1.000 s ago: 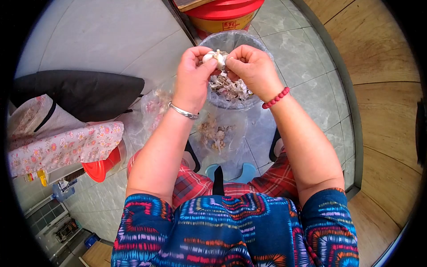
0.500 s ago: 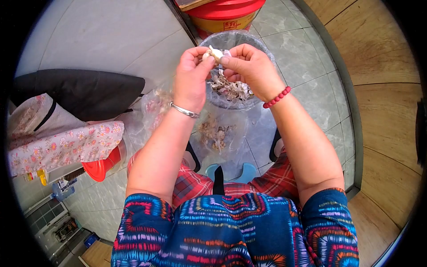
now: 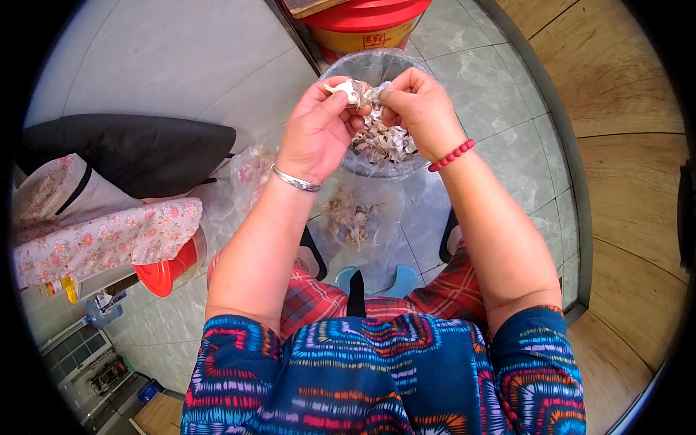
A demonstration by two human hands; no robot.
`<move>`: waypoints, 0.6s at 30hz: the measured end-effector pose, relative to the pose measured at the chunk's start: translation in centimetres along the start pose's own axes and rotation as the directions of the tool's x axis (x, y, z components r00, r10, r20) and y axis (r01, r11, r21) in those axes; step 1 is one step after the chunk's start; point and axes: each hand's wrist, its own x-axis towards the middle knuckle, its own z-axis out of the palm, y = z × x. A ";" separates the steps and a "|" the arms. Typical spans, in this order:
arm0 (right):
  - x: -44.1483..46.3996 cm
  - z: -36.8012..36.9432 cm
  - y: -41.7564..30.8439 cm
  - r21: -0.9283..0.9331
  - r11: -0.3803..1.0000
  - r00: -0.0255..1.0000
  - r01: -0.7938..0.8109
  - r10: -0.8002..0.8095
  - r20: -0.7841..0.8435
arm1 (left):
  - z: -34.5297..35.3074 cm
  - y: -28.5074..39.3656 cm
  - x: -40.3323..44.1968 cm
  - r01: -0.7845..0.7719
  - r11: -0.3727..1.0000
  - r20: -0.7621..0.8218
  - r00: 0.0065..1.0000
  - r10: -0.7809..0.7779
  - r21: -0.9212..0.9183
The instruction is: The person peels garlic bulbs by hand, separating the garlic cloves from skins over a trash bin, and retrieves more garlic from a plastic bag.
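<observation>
Between the fingers of my left hand (image 3: 319, 123) is a garlic bulb (image 3: 348, 90), its pale stem end pointing left. My right hand (image 3: 420, 105) pinches a papery strip of garlic skin (image 3: 378, 92) at the bulb's right side. Both hands are over a bin (image 3: 428, 76) lined with a clear plastic bag. Shed garlic skins (image 3: 384, 142) lie heaped in the bin. Nearer my feet, a clear plastic bag (image 3: 388, 206) has brownish bulbs or scraps in it, partly blurred by the plastic.
A red-lidded yellow bucket (image 3: 362, 22) stands behind the bin. Wooden panels (image 3: 631, 188) curve along the right. At left are a black cover (image 3: 138, 152), a floral cloth (image 3: 109, 235) and a red container (image 3: 167, 274). Another clear bag (image 3: 250, 174) lies beside my left forearm.
My right hand has drawn slightly up and right, and papery skin now stretches between the hands. The bulb has turned so its stem points left.
</observation>
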 end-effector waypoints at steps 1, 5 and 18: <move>0.1 -0.1 0.0 0.085 0.996 1.000 -0.019 0.020 -0.012 | 0.1 0.1 0.0 -0.002 1.000 0.016 1.000 0.002 -0.010; 0.0 0.0 -0.2 0.235 0.972 0.998 -0.021 0.008 0.055 | 0.2 0.0 0.2 -0.074 0.991 0.022 0.997 0.072 0.110; -0.3 -0.2 -0.7 0.166 0.984 0.994 -0.066 0.051 0.093 | 1.4 -0.8 -0.2 -0.250 0.665 0.063 0.954 0.292 0.704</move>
